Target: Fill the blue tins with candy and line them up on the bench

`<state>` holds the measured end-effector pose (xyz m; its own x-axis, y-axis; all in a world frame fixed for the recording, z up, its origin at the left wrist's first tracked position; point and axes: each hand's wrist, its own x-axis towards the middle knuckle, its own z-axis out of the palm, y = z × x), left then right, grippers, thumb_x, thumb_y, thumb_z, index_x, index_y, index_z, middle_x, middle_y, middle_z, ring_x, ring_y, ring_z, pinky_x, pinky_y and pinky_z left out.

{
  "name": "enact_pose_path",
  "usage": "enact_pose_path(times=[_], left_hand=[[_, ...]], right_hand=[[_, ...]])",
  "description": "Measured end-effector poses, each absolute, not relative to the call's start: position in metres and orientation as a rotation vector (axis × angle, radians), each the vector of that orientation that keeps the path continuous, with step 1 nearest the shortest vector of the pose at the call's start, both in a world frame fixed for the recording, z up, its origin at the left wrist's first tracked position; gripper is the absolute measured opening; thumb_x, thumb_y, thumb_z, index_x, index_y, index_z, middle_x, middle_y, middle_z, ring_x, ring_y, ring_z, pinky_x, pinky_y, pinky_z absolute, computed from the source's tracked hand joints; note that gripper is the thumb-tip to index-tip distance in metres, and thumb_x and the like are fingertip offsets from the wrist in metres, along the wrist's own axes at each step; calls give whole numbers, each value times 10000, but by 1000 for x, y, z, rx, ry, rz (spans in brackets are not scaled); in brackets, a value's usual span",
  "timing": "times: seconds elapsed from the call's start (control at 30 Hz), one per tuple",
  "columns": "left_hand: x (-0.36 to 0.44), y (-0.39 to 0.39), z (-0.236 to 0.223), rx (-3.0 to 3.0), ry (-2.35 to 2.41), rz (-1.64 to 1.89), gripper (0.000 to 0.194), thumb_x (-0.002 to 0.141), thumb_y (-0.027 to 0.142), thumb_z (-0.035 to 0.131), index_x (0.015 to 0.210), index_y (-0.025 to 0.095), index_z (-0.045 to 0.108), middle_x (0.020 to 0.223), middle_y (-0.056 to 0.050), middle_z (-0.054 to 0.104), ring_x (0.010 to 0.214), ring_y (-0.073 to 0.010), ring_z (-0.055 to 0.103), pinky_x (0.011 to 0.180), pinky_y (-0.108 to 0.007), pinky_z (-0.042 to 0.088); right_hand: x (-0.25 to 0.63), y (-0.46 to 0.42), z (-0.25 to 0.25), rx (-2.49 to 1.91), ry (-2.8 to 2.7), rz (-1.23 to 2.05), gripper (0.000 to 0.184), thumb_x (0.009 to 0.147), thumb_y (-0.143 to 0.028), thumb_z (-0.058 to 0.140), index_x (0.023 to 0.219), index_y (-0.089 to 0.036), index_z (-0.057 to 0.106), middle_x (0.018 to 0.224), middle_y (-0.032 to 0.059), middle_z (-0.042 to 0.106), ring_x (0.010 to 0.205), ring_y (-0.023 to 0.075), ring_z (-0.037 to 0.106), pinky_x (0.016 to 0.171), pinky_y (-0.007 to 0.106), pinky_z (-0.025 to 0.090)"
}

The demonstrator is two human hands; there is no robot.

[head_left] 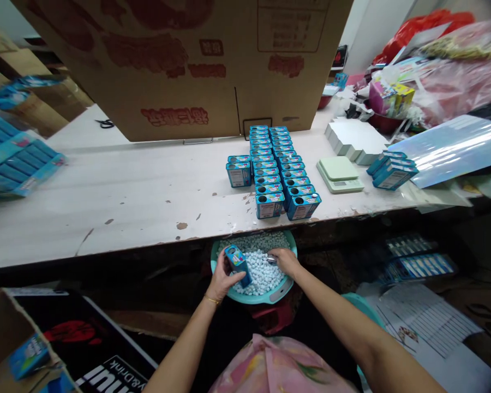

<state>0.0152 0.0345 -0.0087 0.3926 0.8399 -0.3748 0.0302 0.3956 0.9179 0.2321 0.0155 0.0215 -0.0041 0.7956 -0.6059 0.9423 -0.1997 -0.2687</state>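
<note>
My left hand is closed around a blue tin, tilted, with a dark round hole in its lid. It is over a turquoise basin filled with small pale-blue, pellet-like candies. At the basin's right side my right hand grips a small metal scoop, its end among the candies. On the table beyond, similar blue tins stand in two close rows, the holes in their lids showing. One more pair of tins stands left of the rows.
A pale green scale sits right of the rows, with more blue tins farther right. Behind stands a large cardboard box. White card stacks lie at the back right. Wrapped blue packs are at the left.
</note>
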Motion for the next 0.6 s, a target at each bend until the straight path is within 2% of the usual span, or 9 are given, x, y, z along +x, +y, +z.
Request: enact_pose_path(times=[0.3, 0.47, 0.6], left_hand=[[-7, 38, 13, 1472, 1178, 646, 788, 544, 239, 652, 1219, 182, 248, 1202, -102, 396, 1108, -241, 413, 968, -426, 296], [7, 36, 14, 1637, 1181, 605, 800, 535, 206, 632, 1233, 180, 239, 1196, -102, 401, 1115, -255, 401, 946, -428, 320], [9, 33, 11, 1778, 1147, 641, 809, 530, 193, 624, 1242, 179, 239, 1203, -103, 390, 1128, -256, 378, 957, -437, 302]], right_hand=[[242, 38, 80, 2072, 2079, -1345, 288, 784, -231, 385, 928, -177, 629, 901, 25, 648, 831, 128, 561, 719, 218, 404], [226, 62, 126, 1833, 2131, -1055, 294, 748, -181, 394, 900, -227, 641, 906, 26, 651, 854, 141, 568, 706, 213, 397], [202, 76, 153, 1623, 2061, -705, 287, 690, -127, 422, 851, -208, 645, 859, 73, 653, 828, 191, 586, 681, 265, 417]])
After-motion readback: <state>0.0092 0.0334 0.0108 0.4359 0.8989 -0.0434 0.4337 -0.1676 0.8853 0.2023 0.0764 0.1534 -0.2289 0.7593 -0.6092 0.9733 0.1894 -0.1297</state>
